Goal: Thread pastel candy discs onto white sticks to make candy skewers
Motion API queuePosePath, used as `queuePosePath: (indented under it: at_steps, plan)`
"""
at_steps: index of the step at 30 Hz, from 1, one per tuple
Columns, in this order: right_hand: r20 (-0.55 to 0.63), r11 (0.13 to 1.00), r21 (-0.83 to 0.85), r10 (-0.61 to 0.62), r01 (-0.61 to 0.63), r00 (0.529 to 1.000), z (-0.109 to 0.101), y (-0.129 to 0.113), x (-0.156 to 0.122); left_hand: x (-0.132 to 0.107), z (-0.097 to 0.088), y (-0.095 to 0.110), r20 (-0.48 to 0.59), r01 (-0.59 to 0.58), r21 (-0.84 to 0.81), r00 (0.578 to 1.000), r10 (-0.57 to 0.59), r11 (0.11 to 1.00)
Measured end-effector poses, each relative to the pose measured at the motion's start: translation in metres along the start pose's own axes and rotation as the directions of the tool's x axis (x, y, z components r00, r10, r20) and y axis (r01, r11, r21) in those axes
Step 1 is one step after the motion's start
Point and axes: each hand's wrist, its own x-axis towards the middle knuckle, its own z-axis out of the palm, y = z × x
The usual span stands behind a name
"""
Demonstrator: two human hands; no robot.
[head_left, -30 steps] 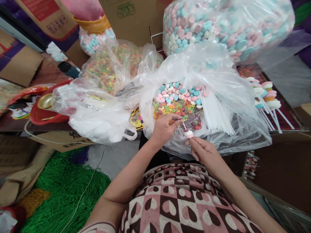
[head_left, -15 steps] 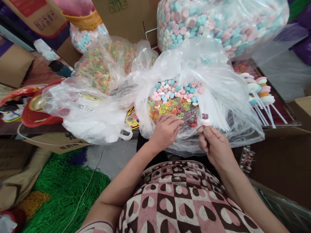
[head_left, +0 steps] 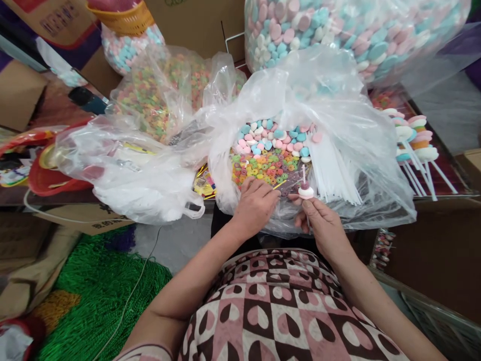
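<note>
My right hand [head_left: 323, 220] pinches a thin white stick [head_left: 304, 175] held upright, with a white disc candy and a dark red ring [head_left: 305, 189] threaded on it. My left hand [head_left: 255, 203] reaches with curled fingers into the colourful ring candies [head_left: 263, 168] inside an open clear plastic bag [head_left: 338, 115]; what its fingertips hold I cannot make out. Beyond the rings lie pink, blue and white disc candies [head_left: 270, 135]. A bundle of white sticks [head_left: 334, 170] lies in the bag, right of the candies.
Finished candy sticks [head_left: 413, 143] lie at the right. A big bag of pastel discs [head_left: 338, 35] stands behind, a bag of coloured rings [head_left: 161, 95] at back left, crumpled plastic [head_left: 131, 170] over a red basket [head_left: 48, 178] at left. Green cord [head_left: 97, 296] covers the floor.
My right hand has turned the stick upright, with the white disc and red ring on it. My left hand has stayed among the ring candies, shifting slightly.
</note>
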Motion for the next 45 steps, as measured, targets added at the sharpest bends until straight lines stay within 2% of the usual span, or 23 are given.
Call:
queuePosePath:
  at_steps: [4, 7, 10, 15, 19, 24, 33, 36, 42, 45]
  plan:
    - [-0.035, 1.000, 0.019, -0.006, 0.006, 0.999, 0.000, 0.000, 0.001, 0.018, 0.004, -0.002, 0.088, 0.041, 0.059, 0.995, -0.046, 0.997]
    - [-0.036, 0.999, 0.043, -0.010, 0.011, 0.999, 0.002, -0.001, 0.001, 0.028, 0.003, -0.004, 0.174, 0.039, 0.094, 0.983, -0.055, 0.995]
    - [-0.057, 0.995, 0.104, -0.001, 0.007, 0.998, 0.002, -0.004, 0.000, 0.033, 0.001, -0.005, 0.211, 0.027, 0.116, 0.976, -0.051, 0.993]
    - [-0.142, 0.974, 0.228, 0.022, 0.012, 0.990, -0.001, -0.009, 0.000, 0.033, 0.001, -0.001, 0.170, 0.056, 0.081, 0.983, -0.069, 0.995]
    - [-0.158, 0.961, 0.277, 0.058, -0.012, 0.986, -0.005, -0.010, 0.002, 0.036, 0.005, 0.003, 0.156, 0.016, 0.025, 0.988, -0.020, 1.000]
    - [-0.162, 0.972, 0.237, 0.044, -0.005, 0.986, -0.004, -0.012, 0.001, 0.043, 0.011, 0.000, 0.152, -0.020, 0.025, 0.988, 0.016, 0.999]
    - [-0.166, 0.962, 0.272, 0.055, -0.008, 0.985, -0.003, -0.011, 0.002, 0.046, 0.007, 0.002, 0.076, 0.105, -0.125, 0.992, -0.097, 0.987]
    - [-0.165, 0.963, 0.270, 0.047, -0.001, 0.985, -0.003, -0.009, 0.003, 0.049, 0.008, 0.006, 0.055, 0.088, -0.129, 0.995, -0.081, 0.988]
    - [-0.213, 0.978, 0.196, -0.025, 0.068, 0.977, -0.002, -0.007, 0.000, 0.047, 0.026, 0.022, 0.140, 0.016, -0.097, 0.990, -0.003, 0.995]
    - [-0.255, 0.975, 0.189, -0.067, 0.118, 0.965, -0.002, -0.010, -0.002, 0.043, 0.026, 0.024, 0.104, 0.011, -0.110, 0.995, 0.001, 0.994]
